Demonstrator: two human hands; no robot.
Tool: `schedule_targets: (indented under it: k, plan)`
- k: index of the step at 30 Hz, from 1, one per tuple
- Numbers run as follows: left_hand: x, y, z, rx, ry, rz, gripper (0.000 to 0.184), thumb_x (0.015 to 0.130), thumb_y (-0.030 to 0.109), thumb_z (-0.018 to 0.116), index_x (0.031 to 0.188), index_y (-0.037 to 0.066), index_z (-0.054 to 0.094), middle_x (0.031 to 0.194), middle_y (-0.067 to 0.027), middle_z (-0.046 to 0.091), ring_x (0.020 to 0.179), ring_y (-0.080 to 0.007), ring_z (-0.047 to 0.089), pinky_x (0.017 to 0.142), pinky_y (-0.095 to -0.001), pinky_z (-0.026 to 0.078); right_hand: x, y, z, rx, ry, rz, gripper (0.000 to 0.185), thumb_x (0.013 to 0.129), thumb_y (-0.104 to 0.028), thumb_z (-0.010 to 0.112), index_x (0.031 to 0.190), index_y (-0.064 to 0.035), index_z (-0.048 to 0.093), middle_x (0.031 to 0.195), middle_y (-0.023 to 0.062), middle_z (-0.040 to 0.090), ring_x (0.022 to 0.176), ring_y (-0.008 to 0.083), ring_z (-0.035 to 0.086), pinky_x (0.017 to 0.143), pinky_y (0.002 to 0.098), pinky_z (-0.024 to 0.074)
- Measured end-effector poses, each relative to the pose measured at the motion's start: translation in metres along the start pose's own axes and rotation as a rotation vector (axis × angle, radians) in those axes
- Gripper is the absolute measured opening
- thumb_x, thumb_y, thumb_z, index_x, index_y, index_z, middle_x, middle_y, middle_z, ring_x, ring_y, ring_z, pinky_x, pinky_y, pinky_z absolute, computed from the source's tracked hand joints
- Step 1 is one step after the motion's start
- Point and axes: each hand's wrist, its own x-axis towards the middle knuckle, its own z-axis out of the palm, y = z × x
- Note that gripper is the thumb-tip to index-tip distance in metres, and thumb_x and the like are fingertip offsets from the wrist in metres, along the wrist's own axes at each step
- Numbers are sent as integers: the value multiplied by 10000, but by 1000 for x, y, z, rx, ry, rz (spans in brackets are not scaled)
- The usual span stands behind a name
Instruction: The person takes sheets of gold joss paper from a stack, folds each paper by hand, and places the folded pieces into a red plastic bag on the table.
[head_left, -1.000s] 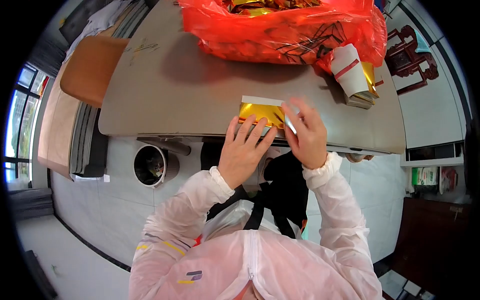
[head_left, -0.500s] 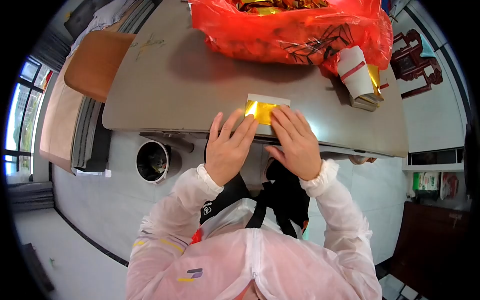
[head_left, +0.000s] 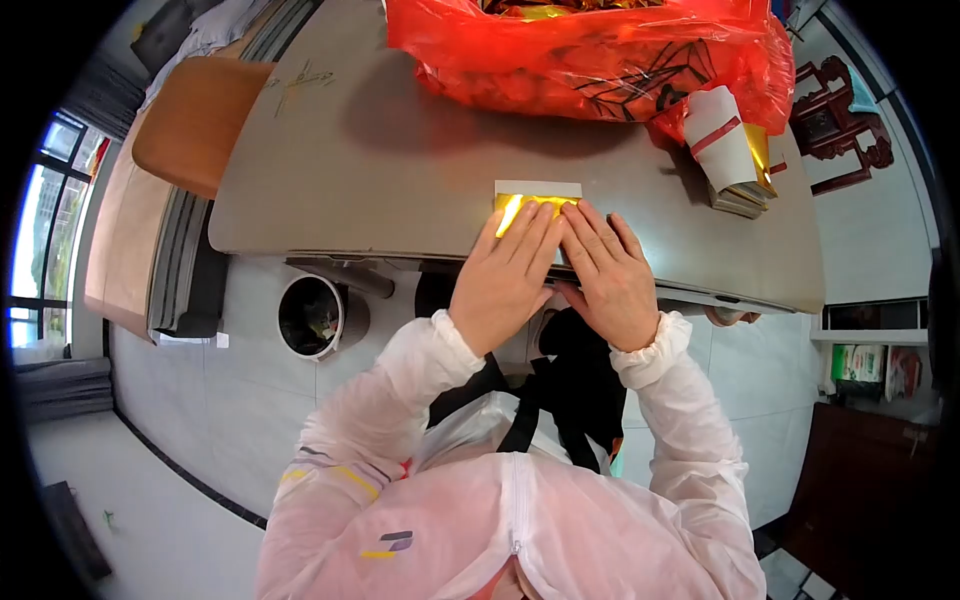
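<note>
A sheet of gold foil paper with a white border (head_left: 511,213) lies at the near edge of the table. My left hand (head_left: 510,272) rests on it, fingers stretched out flat and covering its middle. My right hand (head_left: 612,278) lies beside the left, its fingertips on the sheet's right part and its fingers also extended. The two hands nearly meet at the fingertips, and much of the foil's lower part is hidden under them. Neither hand grips anything.
A red plastic bag (head_left: 560,70) with gold foil pieces stands at the table's (head_left: 420,180) far side. Right of it sits a stack of foil paper with a white wrapper (head_left: 720,140). An orange-brown chair (head_left: 190,125) and a waste bin (head_left: 310,317) are at the left.
My left hand has moved right and forward across the sheet, closer to my right hand, covering more of the foil. The right hand has shifted only slightly.
</note>
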Motion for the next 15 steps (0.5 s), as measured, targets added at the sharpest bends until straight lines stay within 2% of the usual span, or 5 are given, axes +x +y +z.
schedule_targets:
  k: [2, 6, 12, 13, 15]
  plan:
    - [8, 0, 2, -12, -32, 41, 840, 687, 321, 814, 1380, 6, 461, 1446, -169, 465, 1373, -298, 418, 1151, -505, 264, 0, 1, 2, -9, 18, -6, 785, 675, -161, 804, 1377, -27, 481, 1449, 132, 478, 1376, 292, 417, 1124, 479, 336]
    - [-5, -18, 0, 62, -5, -90, 834, 691, 328, 812, 1388, 25, 470, 1461, -134, 467, 1373, -281, 426, 1154, -502, 260, 2, -1, -1, -36, 23, -13, 759, 686, -160, 791, 1367, -17, 488, 1432, 136, 490, 1369, 292, 423, 1124, 478, 336]
    - [-7, -12, 0, 158, -7, -126, 813, 691, 335, 809, 1379, 37, 494, 1455, -110, 486, 1393, -282, 388, 1155, -558, 221, 13, -23, 13, 10, 21, 8, 756, 677, -170, 787, 1348, 12, 490, 1398, 149, 510, 1355, 296, 436, 1136, 470, 327]
    - [-6, -12, 2, 183, -9, -133, 810, 689, 334, 810, 1376, 39, 499, 1456, -106, 485, 1393, -284, 386, 1153, -565, 218, 17, -30, 18, 47, 84, 20, 763, 669, -173, 791, 1346, 11, 491, 1397, 157, 512, 1358, 297, 432, 1147, 459, 314]
    - [-9, -14, 1, 172, 12, -109, 805, 682, 333, 812, 1370, 46, 509, 1453, -103, 488, 1386, -293, 390, 1148, -573, 222, 13, -27, 12, 50, 40, 30, 764, 674, -170, 792, 1351, 9, 487, 1401, 158, 509, 1360, 298, 431, 1151, 454, 310]
